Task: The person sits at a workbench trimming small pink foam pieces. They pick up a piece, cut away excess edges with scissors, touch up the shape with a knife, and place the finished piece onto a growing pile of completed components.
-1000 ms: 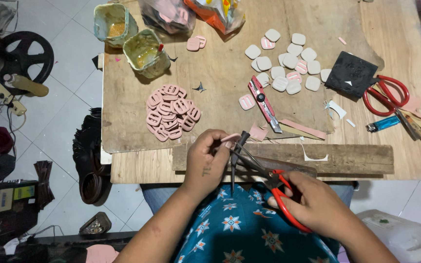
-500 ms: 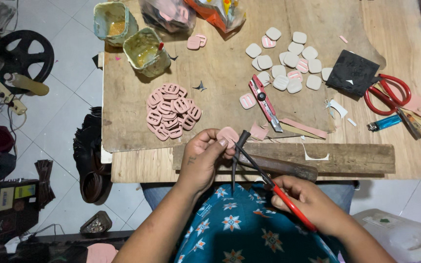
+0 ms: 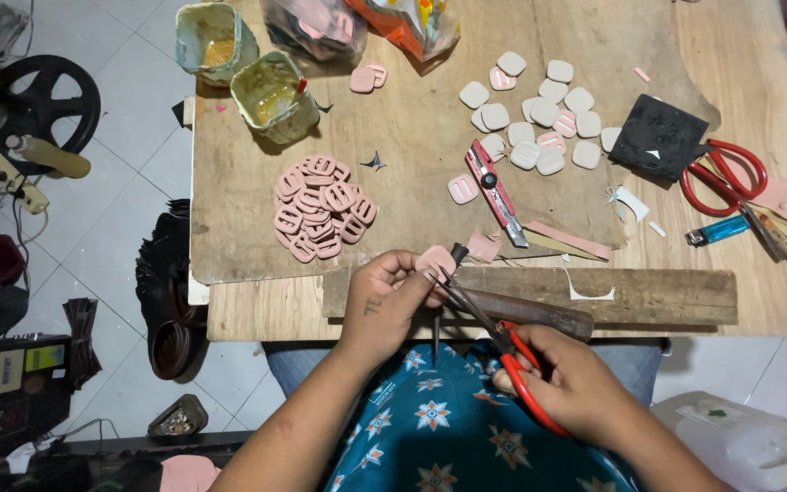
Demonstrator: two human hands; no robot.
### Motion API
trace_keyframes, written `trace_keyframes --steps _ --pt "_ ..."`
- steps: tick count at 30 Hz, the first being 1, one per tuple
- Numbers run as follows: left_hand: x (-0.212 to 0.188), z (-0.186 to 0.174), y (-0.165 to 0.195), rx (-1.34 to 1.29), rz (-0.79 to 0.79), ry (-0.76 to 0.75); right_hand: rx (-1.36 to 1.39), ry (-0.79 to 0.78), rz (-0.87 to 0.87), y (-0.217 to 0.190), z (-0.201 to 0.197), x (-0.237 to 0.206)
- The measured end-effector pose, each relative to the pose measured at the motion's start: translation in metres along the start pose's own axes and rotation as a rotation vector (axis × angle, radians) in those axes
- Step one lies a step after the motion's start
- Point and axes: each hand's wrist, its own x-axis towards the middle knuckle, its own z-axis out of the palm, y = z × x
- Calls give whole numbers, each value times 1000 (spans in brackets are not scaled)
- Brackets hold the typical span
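My left hand [image 3: 384, 305] pinches a small pink buckle-shaped piece [image 3: 434, 261] at the near edge of the wooden table [image 3: 257, 314]. My right hand [image 3: 571, 383] grips red-handled scissors [image 3: 503, 333], whose blades reach up to the pink piece. A pile of finished pink buckle pieces [image 3: 321, 208] lies left of centre on the table. Several white and pink square pieces [image 3: 535, 123] are scattered at the back right.
A wooden plank [image 3: 649, 292] lies along the front edge. A red utility knife [image 3: 495, 191], black pad [image 3: 659, 137], second red scissors [image 3: 726, 178], blue lighter [image 3: 717, 230], two glue tubs [image 3: 270, 91] and plastic bags [image 3: 357, 23] sit on the table. Black items lie on the floor at left.
The pink piece has turned in my left fingers and shows more fully now. The scissors have shifted slightly along it.
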Motion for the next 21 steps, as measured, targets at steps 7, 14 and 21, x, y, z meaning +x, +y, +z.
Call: trace_keyframes --steps 7,14,21 --pt "-2 1 -4 -25 -16 28 87 2 -36 13 5 4" --pt "-3 1 -3 -18 -6 36 112 -8 -8 16 4 7" --pt "-3 2 -2 0 4 38 102 -17 30 8 4 5"
